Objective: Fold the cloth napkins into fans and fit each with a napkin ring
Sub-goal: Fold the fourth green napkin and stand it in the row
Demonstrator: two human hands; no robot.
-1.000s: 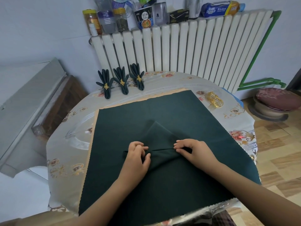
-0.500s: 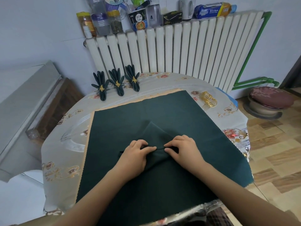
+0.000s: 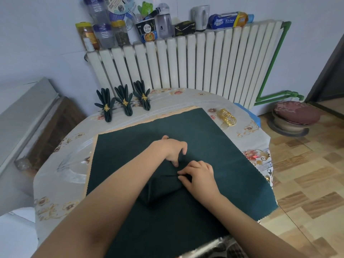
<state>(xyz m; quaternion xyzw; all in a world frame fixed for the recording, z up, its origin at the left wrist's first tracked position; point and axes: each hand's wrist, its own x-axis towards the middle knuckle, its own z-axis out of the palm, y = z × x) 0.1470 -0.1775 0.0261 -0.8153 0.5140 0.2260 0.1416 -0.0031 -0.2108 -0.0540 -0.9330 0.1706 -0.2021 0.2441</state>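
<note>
Head view: round table (image 3: 61,164) w/ floral plastic cover, a big dark green cloth (image 3: 214,146) spread flat over its middle. On top of that cloth, approx centre, lies the napkin being folded (image 3: 163,189), same dark green, partly gathered into a wedge w/ a crease running toward the right hand.

Left hand (image 3: 172,149) reaches across to the far side of the napkin, fingers curled down, tips pressing into the fabric; can't tell if they actually pinch a fold or just press. Right hand (image 3: 198,175) sits just beside it on the near right, fingers bent, fingertips pinching the crease at the napkin's edge. The two hands are close, nearly touching.

Far left of the table, near the radiator (image 3: 195,66): 3 finished fan napkins (image 3: 123,101) in a row, each w/ a gold ring round its waist. Far right edge of the cloth: a stack of spare gold napkin rings (image 3: 227,117), lying on the table cover, well apart from the hands.

Radiator top holds jars, bottles, a cup, a kitchen-wrap box. Round cushioned stool (image 3: 296,113) on the wood-pattern floor at right.
</note>
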